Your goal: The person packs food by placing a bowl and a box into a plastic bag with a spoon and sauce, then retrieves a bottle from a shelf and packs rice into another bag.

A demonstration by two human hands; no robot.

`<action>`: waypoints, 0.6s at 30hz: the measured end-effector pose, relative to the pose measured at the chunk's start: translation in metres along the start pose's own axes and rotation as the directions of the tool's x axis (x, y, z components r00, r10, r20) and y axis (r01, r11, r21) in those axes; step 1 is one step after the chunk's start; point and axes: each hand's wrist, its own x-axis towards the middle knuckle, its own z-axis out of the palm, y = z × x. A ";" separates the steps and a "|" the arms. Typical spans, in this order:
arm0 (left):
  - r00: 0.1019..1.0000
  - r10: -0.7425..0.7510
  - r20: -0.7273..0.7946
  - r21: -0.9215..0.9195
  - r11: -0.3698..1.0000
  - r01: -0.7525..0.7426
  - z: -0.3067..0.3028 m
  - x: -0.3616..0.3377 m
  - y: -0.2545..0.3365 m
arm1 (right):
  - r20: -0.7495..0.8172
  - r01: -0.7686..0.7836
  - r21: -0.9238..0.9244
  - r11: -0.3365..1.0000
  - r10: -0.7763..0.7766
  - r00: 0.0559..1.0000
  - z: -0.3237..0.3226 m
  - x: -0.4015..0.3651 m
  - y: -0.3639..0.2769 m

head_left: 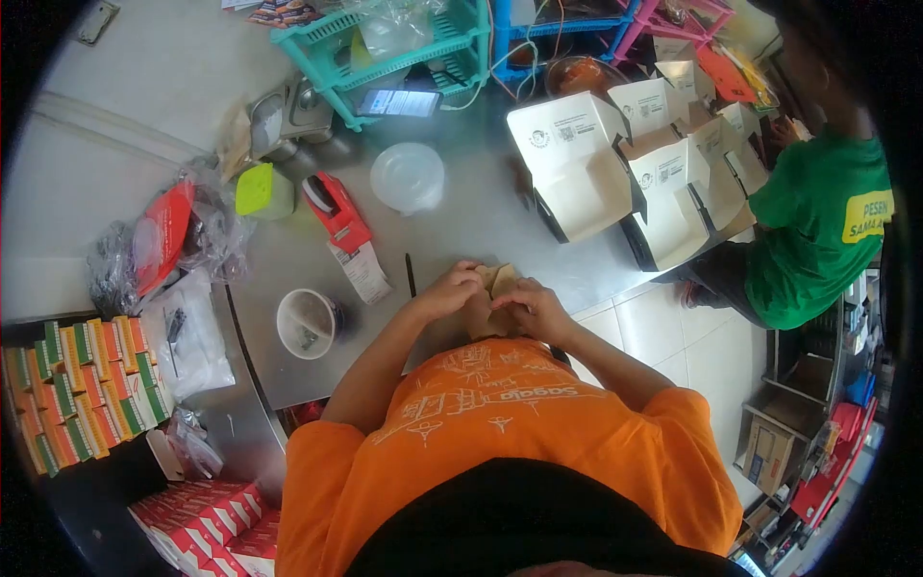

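Observation:
At the front edge of the steel counter, close to my body, is a small brown paper piece with folded upper edges, perhaps a bag or packet. The fingers of my left hand pinch its left upper edge. Across from them, my right hand grips its right side with bent fingers. The lower part of the paper overlaps my orange shirt. A thin black pen lies left of my left hand, and a printed receipt sticks out from a red dispenser beyond it.
Open white food boxes stand at the right, near a person in a green shirt. A white tub, a round clear container and a green-lidded container sit left. A phone rests by the teal rack.

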 end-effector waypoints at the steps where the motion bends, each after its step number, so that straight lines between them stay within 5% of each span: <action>1: 0.999 0.048 -0.017 0.079 0.996 -0.046 0.002 0.000 -0.002 | 0.002 0.002 -0.001 1.000 -0.002 1.000 0.001 0.000 0.001; 3: 0.995 0.095 -0.032 0.157 0.984 -0.089 0.004 0.000 -0.006 | 0.014 0.085 -0.165 0.983 -0.084 0.996 0.003 0.001 0.005; 10: 0.971 0.210 -0.112 0.324 0.932 -0.164 0.016 -0.003 -0.005 | -0.037 0.059 -0.139 0.989 -0.065 0.997 0.007 -0.002 0.000; 15: 0.938 0.318 -0.135 0.429 0.873 -0.234 0.025 -0.001 -0.011 | 0.094 0.272 -0.245 0.931 -0.256 0.962 0.008 -0.002 -0.007; 17: 0.903 0.378 -0.204 0.423 0.866 -0.267 0.036 0.008 -0.025 | 0.096 0.259 -0.404 0.877 -0.241 0.966 0.016 -0.006 -0.013; 18: 0.886 0.400 -0.233 0.382 0.876 -0.295 0.037 0.010 -0.030 | 0.230 0.382 -0.650 0.657 -0.308 0.923 0.022 -0.010 0.004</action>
